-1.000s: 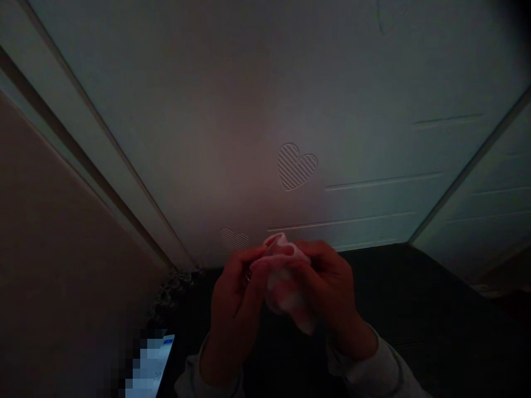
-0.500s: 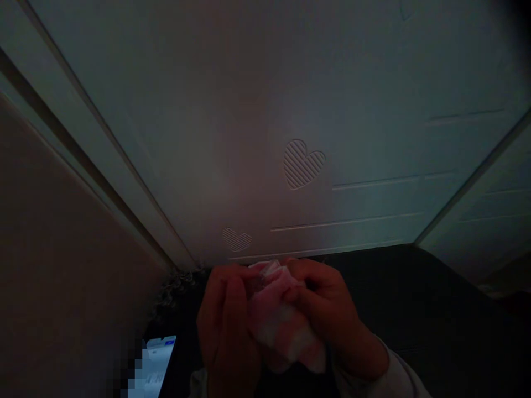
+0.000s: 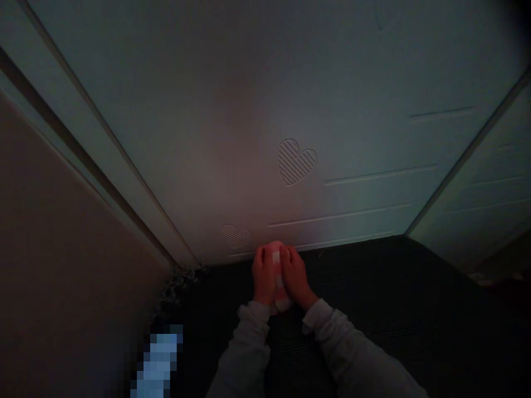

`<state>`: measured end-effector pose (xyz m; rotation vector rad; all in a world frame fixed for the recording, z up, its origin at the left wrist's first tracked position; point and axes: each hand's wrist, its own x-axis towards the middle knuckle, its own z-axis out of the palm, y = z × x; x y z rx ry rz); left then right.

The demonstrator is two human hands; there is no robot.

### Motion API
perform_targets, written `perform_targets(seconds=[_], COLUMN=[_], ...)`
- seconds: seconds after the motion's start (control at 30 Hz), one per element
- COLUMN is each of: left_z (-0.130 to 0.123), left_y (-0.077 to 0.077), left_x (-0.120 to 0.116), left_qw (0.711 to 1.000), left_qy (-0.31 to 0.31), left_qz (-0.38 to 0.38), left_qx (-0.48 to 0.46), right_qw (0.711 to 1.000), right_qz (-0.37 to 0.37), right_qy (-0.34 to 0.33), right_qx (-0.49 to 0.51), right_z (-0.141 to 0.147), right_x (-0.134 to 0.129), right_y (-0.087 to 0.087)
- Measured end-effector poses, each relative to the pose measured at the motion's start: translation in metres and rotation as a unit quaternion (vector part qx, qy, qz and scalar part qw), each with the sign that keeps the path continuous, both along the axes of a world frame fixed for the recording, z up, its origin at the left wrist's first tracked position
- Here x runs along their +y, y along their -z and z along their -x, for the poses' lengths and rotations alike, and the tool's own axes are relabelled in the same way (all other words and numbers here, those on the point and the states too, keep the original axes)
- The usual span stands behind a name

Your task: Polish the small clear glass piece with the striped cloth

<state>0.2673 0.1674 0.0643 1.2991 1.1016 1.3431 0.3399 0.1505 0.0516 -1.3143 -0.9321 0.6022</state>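
Note:
A soft pink-and-white patterned cloth [image 3: 277, 276] is held upright between my two hands, just in front of the panel's foot. My left hand [image 3: 264, 273] wraps its left side and my right hand [image 3: 293, 271] its right side, with the fingers curled around it. Its pink top shows above the fingers and its pale lower end hangs between my wrists. Whether it is a sock or a small pouch I cannot tell. The palms and most fingertips are hidden.
A pale panel [image 3: 199, 138] with carved hearts and grooves stands upright ahead. Under my arms lies a dark surface [image 3: 365, 298]. At lower left glows a pixelated bright screen [image 3: 156, 365]. Crumpled dark trim [image 3: 174, 284] runs along the left corner, beside a brownish wall [image 3: 53, 232].
Both hands have moved forward, away from me, with the cloth. Earlier they held its top opening apart close to me; now they press around its sides.

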Motion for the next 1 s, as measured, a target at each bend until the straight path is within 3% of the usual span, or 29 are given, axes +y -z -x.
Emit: perform_targets(seconds=[0.1,0.2,0.37,0.7,1.0], left_z=[-0.002,0.004,0.011,0.014,0.032], left_y=[0.035,0.048,0.051,0.049,0.059], left_x=[0.009,0.010,0.010,0.015,0.040], left_qw=[1.000,0.999,0.998,0.990,0.952], left_qy=[0.001,-0.010,-0.031,-0.017,0.010], left_qz=[0.029,0.041,0.054,0.108,0.223], left_qx=[0.001,0.000,-0.015,-0.084,-0.210], right_qw=[0.999,0.998,0.994,0.995,0.992], right_qz=[0.032,0.055,0.080,0.084,0.078], right_qy=[-0.009,-0.030,-0.064,-0.055,-0.022], right_qx=[-0.016,-0.029,-0.042,0.001,0.100], right_z=[-0.006,-0.005,-0.002,0.001,-0.010], right_x=[0.004,0.002,-0.001,0.008,0.013], right_y=[0.024,0.030,0.030,0.038,0.037])
